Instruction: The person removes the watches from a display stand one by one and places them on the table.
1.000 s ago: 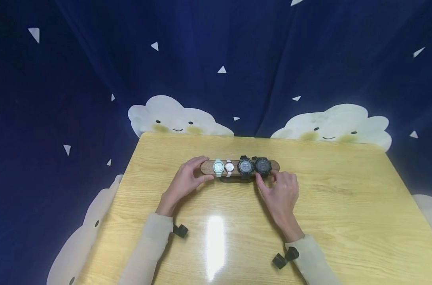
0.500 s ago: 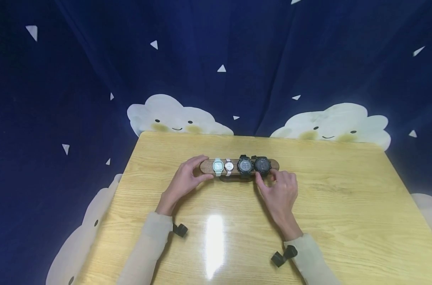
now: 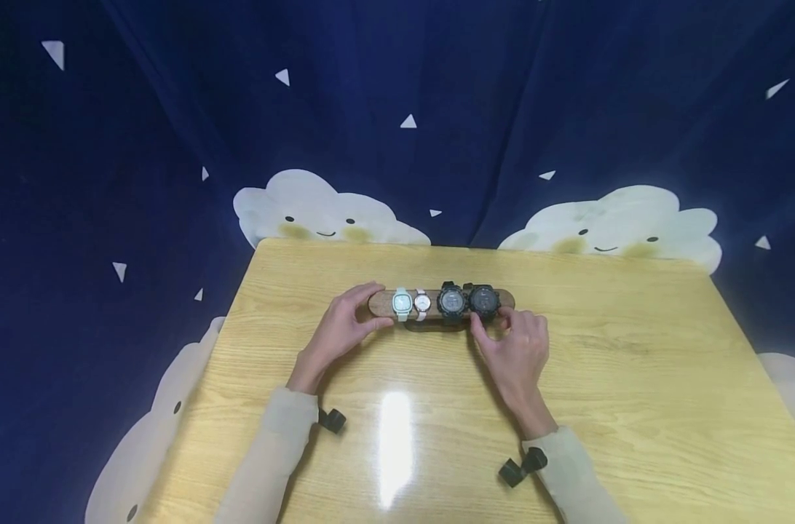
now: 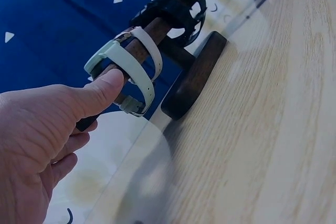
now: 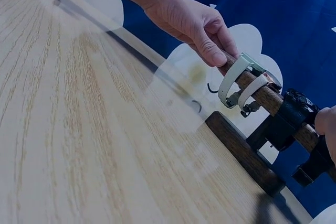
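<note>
A wooden watch stand (image 3: 381, 306) holds several watches in a row on its rounded bar. From the left come a mint-green square watch (image 3: 402, 301), a small watch with a pale strap (image 3: 422, 303), a black watch with a grey dial (image 3: 452, 299) and a darker black watch (image 3: 485, 300). My left hand (image 3: 338, 322) grips the bar's left end, its thumb beside the mint strap in the left wrist view. At the other end, my right hand (image 3: 517, 351) pinches the darker black watch, thumb at its lower edge. The right hand is mostly cut off in the right wrist view.
The stand's dark wooden foot (image 5: 242, 153) rests on the light wood table (image 3: 633, 378). Behind the table's far edge hangs a navy curtain (image 3: 345, 131) with white clouds and triangles. A small black camera (image 3: 512, 473) is strapped at the right wrist.
</note>
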{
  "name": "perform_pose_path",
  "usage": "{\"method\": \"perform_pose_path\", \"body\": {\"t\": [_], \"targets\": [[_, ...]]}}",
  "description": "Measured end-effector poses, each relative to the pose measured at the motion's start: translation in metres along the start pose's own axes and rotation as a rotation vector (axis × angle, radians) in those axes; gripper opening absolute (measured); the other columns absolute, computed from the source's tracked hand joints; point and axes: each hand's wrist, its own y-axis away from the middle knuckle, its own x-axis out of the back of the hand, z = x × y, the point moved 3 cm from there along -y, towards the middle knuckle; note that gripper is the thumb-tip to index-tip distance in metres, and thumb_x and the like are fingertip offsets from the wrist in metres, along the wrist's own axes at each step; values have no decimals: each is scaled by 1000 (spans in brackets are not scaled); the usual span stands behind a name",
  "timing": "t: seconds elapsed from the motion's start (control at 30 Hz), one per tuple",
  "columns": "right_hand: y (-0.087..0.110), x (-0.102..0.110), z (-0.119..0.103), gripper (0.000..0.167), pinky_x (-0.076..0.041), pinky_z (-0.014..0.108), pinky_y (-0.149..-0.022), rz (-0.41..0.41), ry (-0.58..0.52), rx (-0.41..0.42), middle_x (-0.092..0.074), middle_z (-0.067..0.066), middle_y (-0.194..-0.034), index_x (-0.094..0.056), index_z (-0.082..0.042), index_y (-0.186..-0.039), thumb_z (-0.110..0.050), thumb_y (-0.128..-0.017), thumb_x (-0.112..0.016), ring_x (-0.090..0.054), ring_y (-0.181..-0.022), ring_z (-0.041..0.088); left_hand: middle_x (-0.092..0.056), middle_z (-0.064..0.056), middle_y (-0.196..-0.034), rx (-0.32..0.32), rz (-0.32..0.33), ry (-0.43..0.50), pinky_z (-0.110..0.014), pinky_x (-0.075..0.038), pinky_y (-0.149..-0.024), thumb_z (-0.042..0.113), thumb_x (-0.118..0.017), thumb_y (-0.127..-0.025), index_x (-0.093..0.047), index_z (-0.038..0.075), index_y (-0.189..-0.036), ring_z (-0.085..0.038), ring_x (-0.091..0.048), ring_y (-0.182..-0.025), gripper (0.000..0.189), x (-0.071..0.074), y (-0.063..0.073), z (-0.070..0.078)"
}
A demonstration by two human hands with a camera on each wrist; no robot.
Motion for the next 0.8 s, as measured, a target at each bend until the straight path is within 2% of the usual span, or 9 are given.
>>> {"method": "perform_pose_path", "body": {"t": [0.27, 0.5, 0.8], "targets": [[-1, -3, 4, 58, -33, 35, -66, 13, -39, -1, -63, 16, -78, -73, 6, -106, -45, -81, -86, -47, -77, 33, -55, -16, -154, -7, 3, 0, -50, -34, -124, 38, -87, -84, -61, 15, -146, -32, -49, -145, 71, 0, 0, -1], [-2, -5, 5, 60, -33, 35, -67, -18, -49, 5, -64, 19, -79, -71, 7, -107, -47, -85, -82, -47, -78, 34, -55, -15, -153, -4, 5, 7, -48, -35, -124, 36, -87, -85, -61, 16, -145, -31, -49, -144, 69, 0, 0, 0], [-5, -5, 4, 57, -34, 35, -66, -10, -62, 17, -63, 16, -79, -71, 7, -105, -46, -86, -82, -48, -78, 34, -55, -17, -153, 3, 7, 13, -50, -34, -124, 34, -88, -84, -61, 16, -145, -32, -49, -144, 69, 1, 0, 2]]}}
